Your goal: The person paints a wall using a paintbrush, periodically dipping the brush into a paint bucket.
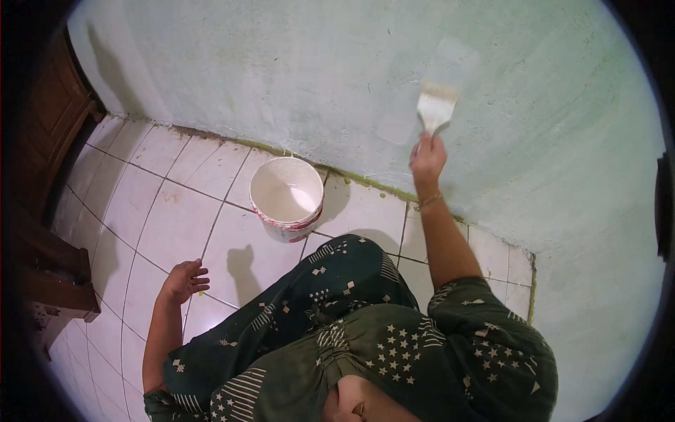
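My right hand is closed around the handle of a wide white paintbrush, its pale bristles against the light green wall. Wet-looking whitish patches of paint show on the wall around the bristles. On the floor near the wall's foot stands a white bucket with red marks on its outside and white paint inside. My left hand hangs over the tiles to the left of my knee, fingers apart, holding nothing.
White floor tiles with dark joints meet the wall along a green-stained edge. At the far left is a dark wooden panelled piece of furniture, with another wooden piece nearer me. A second wall rises at the right.
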A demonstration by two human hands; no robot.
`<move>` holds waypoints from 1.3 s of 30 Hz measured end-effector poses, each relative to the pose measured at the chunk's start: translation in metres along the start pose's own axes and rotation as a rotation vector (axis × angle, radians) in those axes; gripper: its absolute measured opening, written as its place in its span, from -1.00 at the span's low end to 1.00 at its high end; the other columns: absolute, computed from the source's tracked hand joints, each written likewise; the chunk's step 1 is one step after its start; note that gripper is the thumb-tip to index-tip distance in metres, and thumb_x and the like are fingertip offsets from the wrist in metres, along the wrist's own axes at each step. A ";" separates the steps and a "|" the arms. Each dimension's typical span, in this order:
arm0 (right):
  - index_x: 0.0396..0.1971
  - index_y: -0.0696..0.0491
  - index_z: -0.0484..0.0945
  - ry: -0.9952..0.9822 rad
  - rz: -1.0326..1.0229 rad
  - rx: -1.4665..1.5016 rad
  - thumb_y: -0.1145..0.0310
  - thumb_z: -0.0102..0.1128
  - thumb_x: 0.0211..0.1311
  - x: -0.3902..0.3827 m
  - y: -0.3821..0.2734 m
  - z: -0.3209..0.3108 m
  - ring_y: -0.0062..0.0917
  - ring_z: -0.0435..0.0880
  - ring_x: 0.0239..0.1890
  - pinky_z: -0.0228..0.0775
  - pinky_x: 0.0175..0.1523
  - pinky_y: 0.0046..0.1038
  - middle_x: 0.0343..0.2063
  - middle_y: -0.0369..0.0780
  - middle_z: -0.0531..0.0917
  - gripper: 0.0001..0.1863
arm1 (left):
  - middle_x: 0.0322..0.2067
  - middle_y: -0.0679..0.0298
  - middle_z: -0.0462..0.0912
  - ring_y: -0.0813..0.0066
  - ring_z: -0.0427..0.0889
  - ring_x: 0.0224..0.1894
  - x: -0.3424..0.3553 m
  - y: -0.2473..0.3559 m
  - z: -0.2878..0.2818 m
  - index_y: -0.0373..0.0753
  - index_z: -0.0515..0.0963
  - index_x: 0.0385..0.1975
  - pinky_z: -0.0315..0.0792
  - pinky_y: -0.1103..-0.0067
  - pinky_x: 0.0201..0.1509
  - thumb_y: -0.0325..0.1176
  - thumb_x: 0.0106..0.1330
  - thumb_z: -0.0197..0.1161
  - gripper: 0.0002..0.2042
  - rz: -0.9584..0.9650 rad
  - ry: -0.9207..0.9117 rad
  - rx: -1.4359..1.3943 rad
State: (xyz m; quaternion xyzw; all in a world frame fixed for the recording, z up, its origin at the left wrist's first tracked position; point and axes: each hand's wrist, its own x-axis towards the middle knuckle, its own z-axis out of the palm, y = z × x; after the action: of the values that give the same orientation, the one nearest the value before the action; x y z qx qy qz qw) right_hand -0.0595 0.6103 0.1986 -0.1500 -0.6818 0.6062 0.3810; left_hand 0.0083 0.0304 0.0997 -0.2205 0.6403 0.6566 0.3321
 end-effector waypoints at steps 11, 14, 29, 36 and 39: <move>-0.57 0.19 0.47 -0.748 0.122 -0.841 0.35 -0.02 0.23 -0.068 0.177 -0.063 -0.48 0.40 -0.88 0.21 -0.81 -0.39 -0.83 -0.18 0.41 -0.74 | 0.15 -0.24 0.27 -0.13 0.43 0.05 -0.003 -0.005 -0.012 -0.50 0.09 0.20 0.43 0.15 0.08 -0.09 0.27 0.18 -0.31 0.019 0.030 -0.008; -0.47 0.26 0.51 -0.529 -0.094 -0.953 0.36 0.03 0.01 -0.050 0.042 -0.021 -0.01 0.57 -0.34 0.39 -0.17 -0.11 -0.47 0.10 0.58 -0.76 | 0.15 -0.23 0.26 -0.12 0.42 0.07 -0.006 -0.015 -0.018 -0.50 0.10 0.19 0.42 0.16 0.08 -0.06 0.27 0.17 -0.30 0.008 0.037 0.004; -0.44 0.08 0.64 -0.998 -0.522 -1.391 0.38 0.02 0.03 -0.028 -0.044 0.113 -0.17 0.65 -0.27 0.47 -0.17 -0.21 -0.38 -0.05 0.66 -0.79 | 0.15 -0.21 0.27 -0.03 0.45 0.02 -0.015 -0.008 -0.012 -0.52 0.12 0.18 0.45 0.24 0.04 -0.06 0.31 0.11 -0.33 0.001 0.066 0.041; -0.46 0.05 0.69 -1.038 -0.809 -1.569 0.39 0.02 0.05 -0.013 0.000 0.192 -0.26 0.70 -0.33 0.52 -0.28 -0.26 -0.42 -0.09 0.69 -0.78 | 0.15 -0.21 0.28 -0.05 0.43 0.07 -0.014 -0.004 -0.009 -0.50 0.15 0.17 0.44 0.25 0.07 -0.07 0.31 0.12 -0.35 0.021 0.048 0.006; -0.48 0.03 0.69 -0.984 -0.946 -1.601 0.36 0.02 0.07 -0.008 -0.022 0.205 -0.27 0.70 -0.38 0.51 -0.33 -0.25 -0.47 -0.11 0.69 -0.78 | 0.14 -0.21 0.29 -0.05 0.43 0.07 -0.008 -0.009 -0.011 -0.49 0.16 0.17 0.43 0.24 0.08 -0.07 0.30 0.13 -0.36 0.002 0.064 0.010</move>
State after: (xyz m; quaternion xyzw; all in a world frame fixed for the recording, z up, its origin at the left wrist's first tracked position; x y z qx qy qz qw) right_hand -0.1921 0.4536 0.2221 0.1864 -0.9520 -0.2378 0.0497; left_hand 0.0191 0.0174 0.0984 -0.2390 0.6541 0.6463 0.3120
